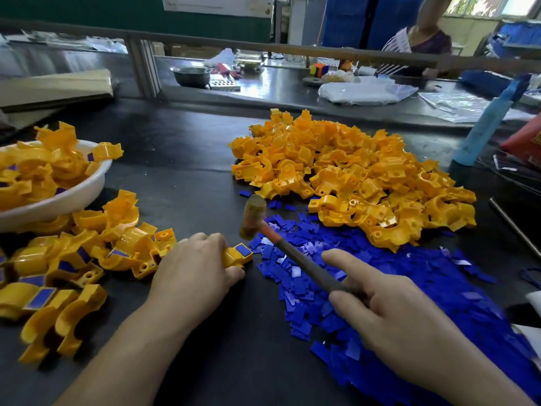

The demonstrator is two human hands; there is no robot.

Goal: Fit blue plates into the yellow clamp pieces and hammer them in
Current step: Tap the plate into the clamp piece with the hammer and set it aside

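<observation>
Green wall [87, 13] and windows [483, 4] behind dark worktable [190, 171].

On the table [190, 171], a bowl [87, 189] at the far left holds clamp pieces [38, 168]; more fitted pieces [87, 259] lie just before it. A large heap [351, 177] lies right of centre, plates [409, 288] spread before it, touching its near edge. Between the groups the left hand [193, 273] holds a single piece [237, 254] on the table; the right hand [389, 315] holds the hammer [292, 253] over the plates, its head just behind that piece

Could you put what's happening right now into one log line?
step: plate fitted, hammer poised | left hand: holds yellow clamp piece with blue plate | right hand: grips hammer, head near piece
</observation>
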